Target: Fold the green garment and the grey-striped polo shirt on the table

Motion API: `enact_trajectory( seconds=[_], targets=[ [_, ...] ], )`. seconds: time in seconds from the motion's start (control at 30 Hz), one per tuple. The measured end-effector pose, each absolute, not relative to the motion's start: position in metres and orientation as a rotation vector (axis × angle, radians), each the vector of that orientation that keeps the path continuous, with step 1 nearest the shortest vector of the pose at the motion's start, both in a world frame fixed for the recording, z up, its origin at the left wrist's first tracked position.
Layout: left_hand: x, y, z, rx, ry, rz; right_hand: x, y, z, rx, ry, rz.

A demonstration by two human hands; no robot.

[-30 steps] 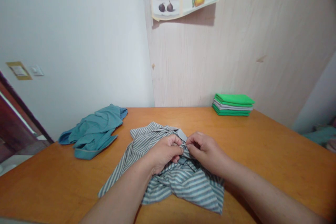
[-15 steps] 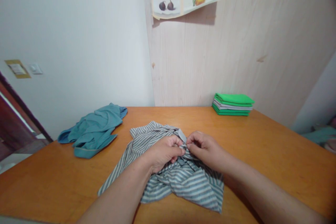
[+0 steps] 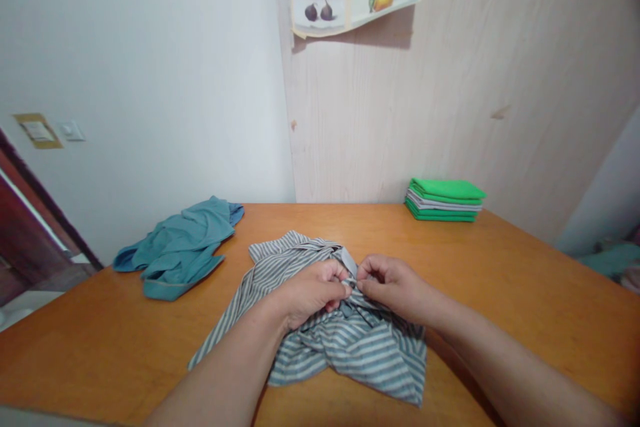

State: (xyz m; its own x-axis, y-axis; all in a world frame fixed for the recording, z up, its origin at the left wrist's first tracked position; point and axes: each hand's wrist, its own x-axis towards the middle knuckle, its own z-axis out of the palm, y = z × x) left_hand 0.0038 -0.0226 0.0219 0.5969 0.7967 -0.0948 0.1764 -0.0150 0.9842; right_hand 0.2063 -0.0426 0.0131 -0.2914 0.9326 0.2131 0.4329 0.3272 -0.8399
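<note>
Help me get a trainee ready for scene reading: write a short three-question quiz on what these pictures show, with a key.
1. Multiple choice. What pattern shows on the garment that the left hand and right hand pinch?
A) checked
B) striped
C) plain

2. True or false? The teal garment lies folded into a neat square.

3. Fill the gap. The stack of folded cloths near the far edge of the table is green and ____.

Key
1. B, striped.
2. False: the teal garment lies rumpled.
3. Grey.
</note>
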Motion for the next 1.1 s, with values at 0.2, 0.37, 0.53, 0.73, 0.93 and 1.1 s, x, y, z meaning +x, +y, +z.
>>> enact_trajectory(
  seconds=[0.2,0.37,0.53,0.73,0.93,1.1],
  targets=[
    [0.007,-0.022,0.017,1.664,0.997,0.625,0.204,-0.044,0.014,-1.206,-1.827,0.944],
    [0.014,-0.025,0.014,1.748,1.103,0.706,0.203,-0.045,0.013,-1.212,-1.789,0.993],
    [0.020,-0.024,0.009,1.795,1.077,0.837,0.202,-0.043,0.008,-1.198,-1.787,0.916],
    [0.025,-0.023,0.005,1.661,1.030,0.851,0.199,-0.041,0.002,-1.205,-1.810,0.713],
    [0.028,-0.027,0.005,1.839,1.002,0.941,0.198,-0.040,0.004,-1.231,-1.632,0.928],
    [0.027,-0.025,0.005,1.980,1.006,1.030,0.199,-0.042,0.009,-1.206,-1.502,1.187]
  ],
)
